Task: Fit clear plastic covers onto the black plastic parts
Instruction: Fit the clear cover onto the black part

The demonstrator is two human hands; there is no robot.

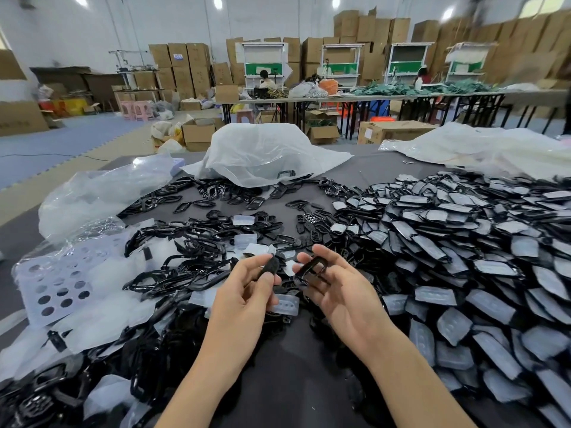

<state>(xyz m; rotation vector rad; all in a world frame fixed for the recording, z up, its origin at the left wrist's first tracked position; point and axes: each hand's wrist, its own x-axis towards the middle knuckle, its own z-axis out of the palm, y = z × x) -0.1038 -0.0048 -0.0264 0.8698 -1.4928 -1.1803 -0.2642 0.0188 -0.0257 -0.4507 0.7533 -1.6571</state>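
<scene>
Black plastic in both hands: small part [269, 268] pinched by the left hand [247, 295], clear cover [287, 304] tucked under its lower fingers; open frame [312, 269] gripped by the right hand [335, 291], just beside. Leftward, loose frames [191, 242]; rightward, heap of covered parts [463, 257]. Beyond, cardboard boxes [197, 66], blue label [178, 56] too blurred to read.

Head-worn wide view, angled down, close over table [287, 359]
</scene>
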